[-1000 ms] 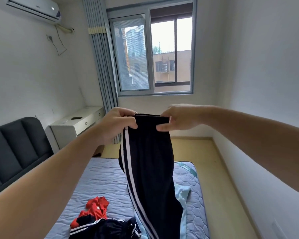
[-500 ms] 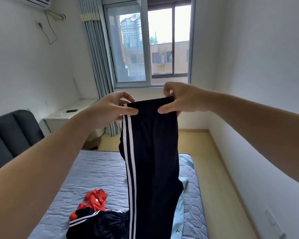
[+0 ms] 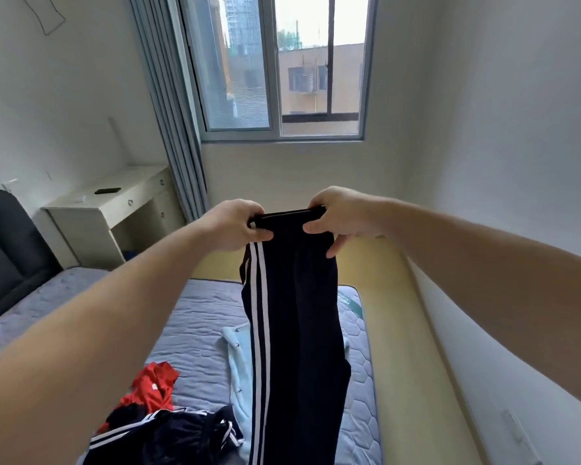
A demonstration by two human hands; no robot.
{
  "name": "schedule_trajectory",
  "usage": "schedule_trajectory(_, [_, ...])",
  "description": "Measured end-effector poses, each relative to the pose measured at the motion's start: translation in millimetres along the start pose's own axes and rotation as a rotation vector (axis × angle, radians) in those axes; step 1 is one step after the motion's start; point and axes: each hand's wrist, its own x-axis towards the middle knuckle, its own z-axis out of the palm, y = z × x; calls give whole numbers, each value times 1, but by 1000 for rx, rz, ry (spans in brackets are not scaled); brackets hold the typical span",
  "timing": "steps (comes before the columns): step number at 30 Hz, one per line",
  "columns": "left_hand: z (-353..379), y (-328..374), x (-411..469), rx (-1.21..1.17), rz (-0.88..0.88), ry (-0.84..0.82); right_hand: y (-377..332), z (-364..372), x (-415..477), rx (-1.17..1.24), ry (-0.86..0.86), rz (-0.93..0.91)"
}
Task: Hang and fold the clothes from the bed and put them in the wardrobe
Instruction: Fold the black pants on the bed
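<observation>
Trousers (image 3: 296, 317), black with two white side stripes, hang straight down above the bed (image 3: 198, 317), their top edge pinched by my left hand (image 3: 233, 226) and my right hand (image 3: 336, 214), held close together, with a red garment (image 3: 155, 384), a pale blue garment (image 3: 239, 364) and a dark striped garment (image 3: 168, 434) lying on it.

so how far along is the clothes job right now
Early. Nothing finished shows: no folded pile in view. In hand: left hand and right hand grip the waistband of the black striped trousers, hanging full length over the bed. Left: red garment, dark striped garment and pale blue garment lying loose on it.
</observation>
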Motion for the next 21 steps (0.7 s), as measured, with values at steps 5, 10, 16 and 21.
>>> schedule_trajectory(5, [59, 0, 119, -27, -172, 118, 69, -17, 116, 70, 99, 92])
schedule_trajectory(10, [89, 5, 200, -247, -284, 295, 109, -45, 186, -4, 267, -31])
schedule_trajectory(16, [55, 25, 234, -292, -173, 546, 95, -85, 206, -15, 445, -294])
schedule_trajectory(21, [30, 47, 214, -379, -98, 629, 76, -102, 187, -21, 560, -423])
